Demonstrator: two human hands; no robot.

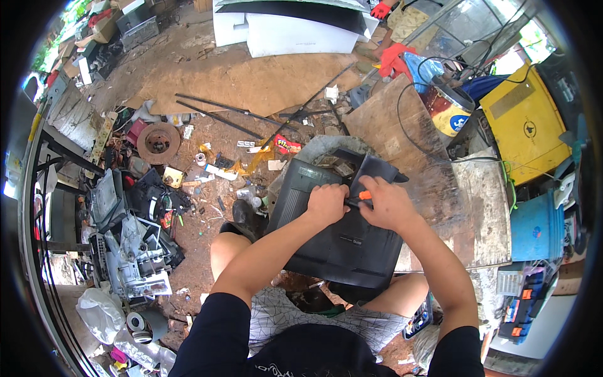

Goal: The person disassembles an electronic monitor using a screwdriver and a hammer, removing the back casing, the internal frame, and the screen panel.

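Note:
A black flat monitor point(339, 248), back side up, lies tilted across my lap. Its black stand point(377, 168) sticks out at the far edge. My left hand point(328, 205) rests on the casing beside the stand's mount, fingers curled; what they grip is hidden. Just right of it, my right hand point(386, 204) is closed round a tool with an orange handle point(365, 195), whose working end meets the area where the stand joins the casing. The kind of tool cannot be made out. Both hands are close together.
A worn wooden board point(433, 169) lies at the right, near a yellow case point(524, 122) and a blue bin point(537, 229). Scrap parts point(135, 245) pile up at the left. Thin black bars point(220, 116) lie on the dirt floor ahead. Another person's red-gloved hand point(380, 10) shows at the top.

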